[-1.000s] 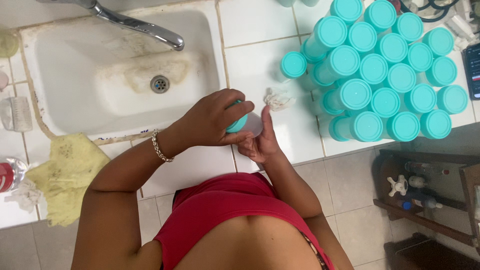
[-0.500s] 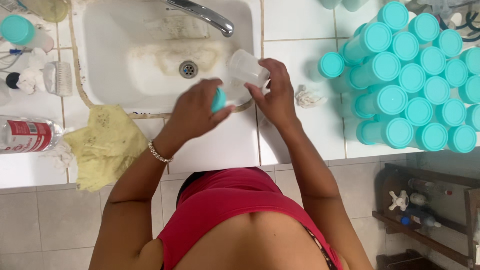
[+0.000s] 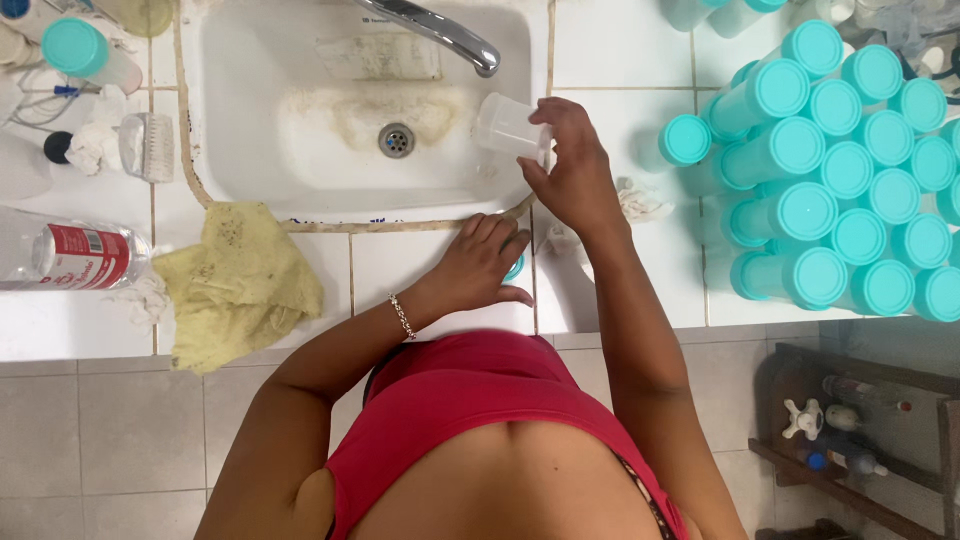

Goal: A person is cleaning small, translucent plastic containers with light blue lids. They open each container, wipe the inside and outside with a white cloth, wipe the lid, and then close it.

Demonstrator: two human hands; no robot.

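Note:
My right hand (image 3: pixel 572 168) holds a clear plastic cup (image 3: pixel 508 126), tipped on its side over the right part of the white sink (image 3: pixel 250 120), just below the metal tap (image 3: pixel 440 32). My left hand (image 3: pixel 478 265) rests on the white tiled counter in front of the sink, its fingers over a teal lid (image 3: pixel 514 267) that is mostly hidden beneath them. A bracelet circles my left wrist.
Several clear tubes with teal lids (image 3: pixel 835 190) crowd the counter at right. A yellow cloth (image 3: pixel 235 280) hangs over the counter edge at left, beside a lying bottle with a red label (image 3: pixel 75 256). A small brush (image 3: pixel 146 146) and crumpled tissue (image 3: pixel 640 200) lie nearby.
My right hand has carried the cup further over the sink toward the tap. My left hand has dropped with the teal lid from beside the cup down onto the counter.

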